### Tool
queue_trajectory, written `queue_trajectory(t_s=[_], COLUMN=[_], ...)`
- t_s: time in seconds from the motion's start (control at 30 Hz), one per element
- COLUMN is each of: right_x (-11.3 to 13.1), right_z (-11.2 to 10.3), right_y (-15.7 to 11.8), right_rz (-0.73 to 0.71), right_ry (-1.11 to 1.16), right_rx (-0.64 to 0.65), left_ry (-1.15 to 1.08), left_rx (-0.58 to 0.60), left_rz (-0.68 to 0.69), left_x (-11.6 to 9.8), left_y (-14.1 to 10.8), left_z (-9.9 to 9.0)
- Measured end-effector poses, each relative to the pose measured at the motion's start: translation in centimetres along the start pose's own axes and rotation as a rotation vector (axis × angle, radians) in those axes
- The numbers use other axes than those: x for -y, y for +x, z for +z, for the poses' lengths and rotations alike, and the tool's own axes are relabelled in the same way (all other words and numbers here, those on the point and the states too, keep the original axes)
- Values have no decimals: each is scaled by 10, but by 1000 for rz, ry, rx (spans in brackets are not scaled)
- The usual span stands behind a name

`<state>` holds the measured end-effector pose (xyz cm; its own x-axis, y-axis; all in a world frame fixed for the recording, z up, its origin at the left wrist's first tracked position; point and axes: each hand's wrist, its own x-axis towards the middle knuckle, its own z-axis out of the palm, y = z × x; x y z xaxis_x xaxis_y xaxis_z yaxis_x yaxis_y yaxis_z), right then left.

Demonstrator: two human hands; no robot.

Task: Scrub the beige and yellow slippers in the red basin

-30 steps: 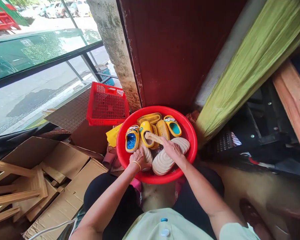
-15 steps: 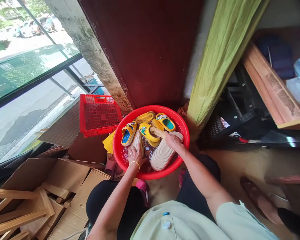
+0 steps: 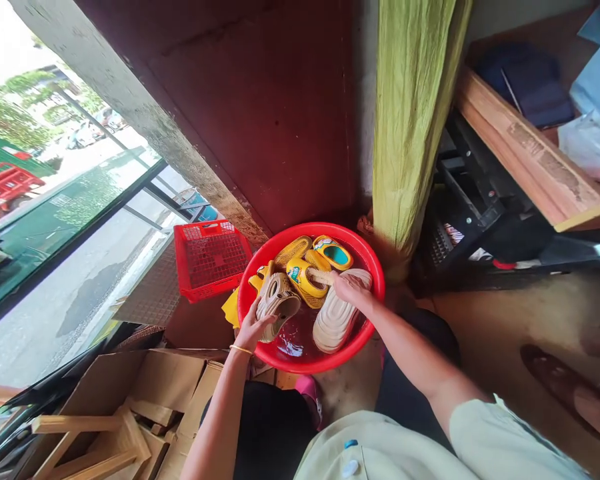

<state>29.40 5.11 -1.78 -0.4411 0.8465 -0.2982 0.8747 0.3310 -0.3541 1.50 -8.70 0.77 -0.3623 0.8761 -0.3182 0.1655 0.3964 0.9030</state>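
Observation:
A red basin (image 3: 310, 365) holds water and several shoes. My left hand (image 3: 254, 327) grips a beige clog (image 3: 280, 300) at the basin's left side, its opening turned toward me. My right hand (image 3: 349, 290) is closed around the handle of a brush (image 3: 321, 276), whose end lies over a yellow clog (image 3: 305, 279). Beneath and beside that hand is a white ridged shoe sole (image 3: 336, 323). Toward the back are a yellow clog with a teal inside (image 3: 334, 253) and a yellow sole (image 3: 293, 251).
Left of the basin stands a red plastic crate (image 3: 213, 261). Cardboard (image 3: 165, 387) and a wooden frame (image 3: 95, 427) lie at lower left. A green curtain (image 3: 405, 133) hangs behind, right of a dark red door (image 3: 280, 120). A person's foot (image 3: 560, 383) shows at right.
My left hand has lifted and turned the beige clog, so its opening now shows. The view has shifted, while my right hand still has the brush.

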Motion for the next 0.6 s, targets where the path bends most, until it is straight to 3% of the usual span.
queue_trajectory(t_s=[0.33,0.6], right_x=[-9,-5], right_z=[-1,-1], right_y=[3,0], right_rz=[47,0], right_ry=[-12,6], right_rx=[14,-42], left_ry=[-293,-354], left_rx=[-53,-51], left_rz=[-71,-65], left_x=[-31,-30], left_y=[-47,-70], left_z=[-17,-25])
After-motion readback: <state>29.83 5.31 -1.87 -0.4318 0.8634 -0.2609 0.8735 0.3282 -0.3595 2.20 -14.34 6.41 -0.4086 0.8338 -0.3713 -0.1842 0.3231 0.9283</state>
